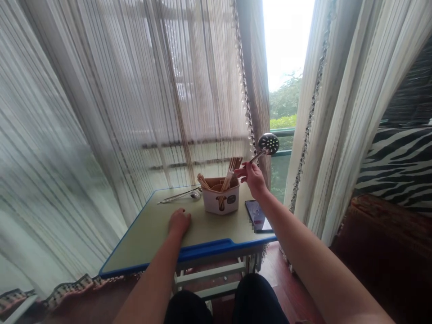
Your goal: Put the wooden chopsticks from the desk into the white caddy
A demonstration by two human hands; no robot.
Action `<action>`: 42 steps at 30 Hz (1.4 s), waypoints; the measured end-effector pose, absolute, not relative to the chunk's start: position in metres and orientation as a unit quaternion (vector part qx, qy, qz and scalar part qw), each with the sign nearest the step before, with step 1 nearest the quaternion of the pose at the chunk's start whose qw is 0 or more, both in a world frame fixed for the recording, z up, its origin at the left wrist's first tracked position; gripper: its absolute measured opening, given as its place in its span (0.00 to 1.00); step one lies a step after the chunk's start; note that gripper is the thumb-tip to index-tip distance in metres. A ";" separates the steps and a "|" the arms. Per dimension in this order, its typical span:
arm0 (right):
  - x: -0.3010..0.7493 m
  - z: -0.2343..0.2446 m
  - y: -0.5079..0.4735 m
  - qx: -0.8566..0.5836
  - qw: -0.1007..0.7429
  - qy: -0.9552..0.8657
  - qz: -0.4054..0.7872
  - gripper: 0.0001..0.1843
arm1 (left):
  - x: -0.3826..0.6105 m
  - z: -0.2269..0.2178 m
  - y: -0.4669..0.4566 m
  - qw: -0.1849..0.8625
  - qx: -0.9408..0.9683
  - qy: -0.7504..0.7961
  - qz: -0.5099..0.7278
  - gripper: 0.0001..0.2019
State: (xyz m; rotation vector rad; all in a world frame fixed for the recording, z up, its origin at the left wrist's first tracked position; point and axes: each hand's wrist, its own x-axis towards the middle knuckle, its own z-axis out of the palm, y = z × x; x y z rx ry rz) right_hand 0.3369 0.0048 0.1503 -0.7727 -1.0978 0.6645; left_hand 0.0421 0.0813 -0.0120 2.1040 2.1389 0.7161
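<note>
Left hand point(179, 222) resting palm down, right arm point(303, 252) stretched forward, right hand point(254, 179) raised, pinching

Home: sheer curtains point(135, 90), wooden floor point(286, 288)

A steel slotted skimmer point(268, 144) tilts head-up, raised beside a white utensil caddy point(221, 201).

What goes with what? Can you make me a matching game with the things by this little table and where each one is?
Things:
1. Left hand
2. Right hand
3. Phone
4. Metal spoon

Places:
A. Lying left of the utensil holder
B. Up in the air, holding a holed skimmer
C. Lying right of the holder
D. Resting palm-down on the green tabletop

Right pairs: 1-D, 2-B, 3-C, 4-A
</note>
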 end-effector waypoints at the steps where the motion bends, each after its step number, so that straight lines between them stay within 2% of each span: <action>1: 0.337 0.149 0.006 -0.363 0.729 -0.502 0.290 0.23 | 0.042 -0.011 0.081 0.028 0.680 0.694 0.232 0.19; 7: 0.342 0.144 0.012 -0.395 0.734 -0.509 0.215 0.19 | 0.041 -0.013 0.083 0.023 0.684 0.687 0.242 0.18; 11: 0.351 0.146 0.007 -0.433 0.736 -0.508 0.108 0.19 | 0.040 -0.016 0.087 0.029 0.684 0.687 0.245 0.18; 15: 0.359 0.147 0.002 -0.497 0.706 -0.504 -0.012 0.21 | 0.039 -0.017 0.090 0.029 0.682 0.689 0.245 0.18; 19: 0.361 0.139 0.007 -0.554 0.660 -0.501 -0.080 0.21 | 0.039 -0.017 0.090 0.022 0.682 0.689 0.244 0.18; 28: 0.352 0.100 0.029 -0.670 0.512 -0.537 -0.041 0.20 | 0.041 -0.013 0.088 0.029 0.680 0.696 0.230 0.17; 36: 0.342 0.073 0.041 -0.678 0.519 -0.520 0.007 0.21 | 0.040 -0.016 0.093 0.019 0.677 0.696 0.239 0.19; 42: 0.335 0.065 0.042 -0.635 0.563 -0.526 0.050 0.23 | 0.041 -0.015 0.091 0.020 0.677 0.695 0.242 0.19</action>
